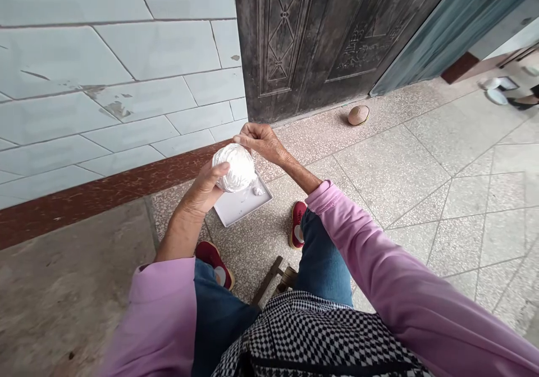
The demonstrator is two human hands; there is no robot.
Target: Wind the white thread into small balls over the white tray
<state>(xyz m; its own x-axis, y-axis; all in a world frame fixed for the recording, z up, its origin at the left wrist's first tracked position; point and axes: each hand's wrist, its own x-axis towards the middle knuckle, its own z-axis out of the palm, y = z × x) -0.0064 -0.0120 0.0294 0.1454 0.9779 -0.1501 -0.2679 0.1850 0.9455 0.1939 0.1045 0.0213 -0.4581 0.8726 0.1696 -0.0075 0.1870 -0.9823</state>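
Observation:
My left hand (204, 189) is wrapped round a white ball of yarn (234, 169), its thumb lying across the front of the ball. Just above the ball's upper right edge, my right hand (263, 142) is closed in a pinch, thumb against forefinger. What sits between those fingertips is too small to make out. Below the ball, a shallow white tray (240, 213) rests on the floor, partly hidden by the ball and my left hand. A small whitish clump (257, 190) shows by the tray's right side.
A dark carved door (295, 40) and a pale tiled wall (118, 57) rise in front. Near the door's foot a brownish rounded object (358, 115) lies on the speckled floor (379, 169). Between my legs is part of a wooden stool (269, 281). Several dishes (496, 95) are at far right.

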